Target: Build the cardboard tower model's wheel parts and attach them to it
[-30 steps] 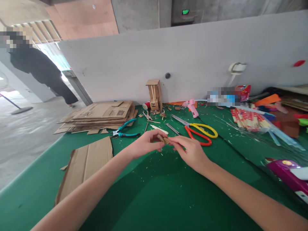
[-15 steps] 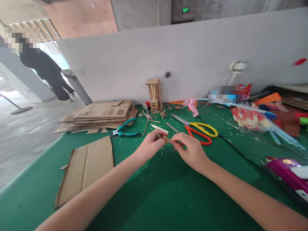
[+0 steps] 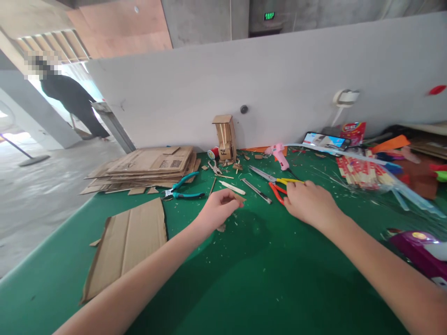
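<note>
Between the thumb and fingers of my left hand (image 3: pixel 220 207) is a small piece of cardboard (image 3: pixel 240 197), mostly covered by the fingers. My right hand (image 3: pixel 310 202) is closed over the handles of the large scissors (image 3: pixel 265 175), one yellow and one red; the blades lie on the table and point away to the left. Between my hands lie a utility knife (image 3: pixel 256 190) and a white pen-like tool (image 3: pixel 232 187). A small upright cardboard structure (image 3: pixel 223 137) stands behind them against the partition.
Teal-handled pliers (image 3: pixel 185 195) and a flat cardboard sheet (image 3: pixel 129 242) are on the left, before a cardboard stack (image 3: pixel 146 160). A pink glue gun (image 3: pixel 279 156), a phone (image 3: pixel 326 141) and packets of sticks (image 3: pixel 363 172) are to the right. A person (image 3: pixel 71 100) stands far left.
My right hand has left the small cardboard piece and moved right onto the scissors' handles. My left hand still holds the piece. The person in the background has shifted slightly.
</note>
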The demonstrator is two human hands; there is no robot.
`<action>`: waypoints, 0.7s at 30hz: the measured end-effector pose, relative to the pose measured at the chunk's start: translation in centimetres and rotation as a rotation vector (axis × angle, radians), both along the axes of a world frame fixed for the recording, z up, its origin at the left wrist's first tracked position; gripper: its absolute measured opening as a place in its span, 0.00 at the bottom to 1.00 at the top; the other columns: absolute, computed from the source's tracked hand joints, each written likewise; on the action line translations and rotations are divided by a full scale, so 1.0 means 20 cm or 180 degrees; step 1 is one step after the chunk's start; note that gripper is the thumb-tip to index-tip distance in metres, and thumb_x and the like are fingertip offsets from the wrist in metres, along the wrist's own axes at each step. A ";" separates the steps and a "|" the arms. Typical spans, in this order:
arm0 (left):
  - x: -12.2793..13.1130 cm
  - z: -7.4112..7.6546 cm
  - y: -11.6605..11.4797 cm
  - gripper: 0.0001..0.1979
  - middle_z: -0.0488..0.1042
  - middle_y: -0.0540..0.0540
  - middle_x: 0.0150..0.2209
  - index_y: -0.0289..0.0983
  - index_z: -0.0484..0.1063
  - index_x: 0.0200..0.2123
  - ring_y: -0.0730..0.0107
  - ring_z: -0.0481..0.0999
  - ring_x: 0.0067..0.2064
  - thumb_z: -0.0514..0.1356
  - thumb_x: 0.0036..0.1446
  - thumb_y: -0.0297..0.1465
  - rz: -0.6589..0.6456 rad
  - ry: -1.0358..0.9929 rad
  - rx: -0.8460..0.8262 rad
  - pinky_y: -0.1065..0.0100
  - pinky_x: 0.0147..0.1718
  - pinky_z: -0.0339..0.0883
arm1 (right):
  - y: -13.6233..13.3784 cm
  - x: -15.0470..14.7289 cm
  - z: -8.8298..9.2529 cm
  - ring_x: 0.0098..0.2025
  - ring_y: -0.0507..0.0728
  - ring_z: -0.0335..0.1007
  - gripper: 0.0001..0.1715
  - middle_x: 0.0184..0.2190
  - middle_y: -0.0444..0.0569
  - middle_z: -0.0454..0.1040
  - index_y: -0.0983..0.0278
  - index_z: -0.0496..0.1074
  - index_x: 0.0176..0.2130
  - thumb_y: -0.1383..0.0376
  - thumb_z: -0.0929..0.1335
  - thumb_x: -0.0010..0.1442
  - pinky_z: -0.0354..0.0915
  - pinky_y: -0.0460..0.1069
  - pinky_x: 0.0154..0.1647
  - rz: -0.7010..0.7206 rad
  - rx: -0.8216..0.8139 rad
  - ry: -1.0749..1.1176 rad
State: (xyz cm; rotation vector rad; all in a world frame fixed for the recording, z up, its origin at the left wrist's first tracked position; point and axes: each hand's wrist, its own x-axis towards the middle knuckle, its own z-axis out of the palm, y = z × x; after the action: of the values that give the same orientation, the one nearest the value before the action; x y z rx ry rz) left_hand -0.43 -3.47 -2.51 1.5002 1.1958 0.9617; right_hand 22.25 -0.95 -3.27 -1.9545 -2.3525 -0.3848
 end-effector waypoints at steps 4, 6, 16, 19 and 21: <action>0.00 -0.01 0.01 0.00 0.74 0.47 0.27 0.34 0.67 0.26 0.70 0.76 0.32 0.57 0.48 0.25 0.0107 -0.0448 -0.0222 0.70 0.30 0.65 | 0.07 0.08 -0.03 0.43 0.70 0.70 0.16 0.40 0.67 0.71 0.73 0.70 0.41 0.66 0.61 0.56 0.63 0.58 0.37 -0.0134 -0.0569 0.0168; 0.00 -0.02 0.01 0.02 0.73 0.47 0.27 0.34 0.66 0.26 0.72 0.75 0.28 0.57 0.48 0.26 0.0120 -0.0541 -0.0297 0.71 0.26 0.65 | 0.10 0.10 -0.04 0.39 0.68 0.71 0.14 0.37 0.65 0.72 0.72 0.70 0.40 0.67 0.62 0.54 0.63 0.56 0.35 -0.0174 -0.0631 0.0252; -0.01 0.00 0.01 0.09 0.74 0.47 0.33 0.34 0.68 0.30 0.76 0.72 0.27 0.58 0.54 0.35 0.0280 -0.0665 0.0180 0.73 0.25 0.62 | 0.14 0.10 -0.03 0.31 0.62 0.72 0.11 0.30 0.58 0.73 0.65 0.66 0.33 0.61 0.66 0.49 0.61 0.51 0.24 -0.0587 -0.0657 0.1423; -0.01 0.00 0.02 0.09 0.74 0.47 0.34 0.34 0.68 0.32 0.77 0.73 0.27 0.59 0.54 0.35 0.0393 -0.0824 0.0222 0.73 0.26 0.62 | 0.10 0.03 -0.04 0.25 0.54 0.70 0.06 0.24 0.47 0.72 0.62 0.62 0.29 0.62 0.63 0.54 0.63 0.47 0.24 -0.0031 -0.0980 0.2141; -0.01 0.01 0.02 0.09 0.74 0.46 0.35 0.34 0.68 0.32 0.77 0.73 0.27 0.59 0.54 0.35 0.0494 -0.0912 0.0232 0.73 0.27 0.63 | 0.06 -0.01 -0.04 0.23 0.52 0.68 0.08 0.22 0.44 0.70 0.61 0.61 0.28 0.60 0.63 0.56 0.65 0.47 0.24 0.0589 -0.1401 0.2863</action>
State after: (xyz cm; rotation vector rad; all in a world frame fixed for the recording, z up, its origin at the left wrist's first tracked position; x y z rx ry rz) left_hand -0.68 -3.05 -2.28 1.2861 1.0888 1.2899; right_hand 22.10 0.34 -4.11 -1.5001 -2.0226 0.8995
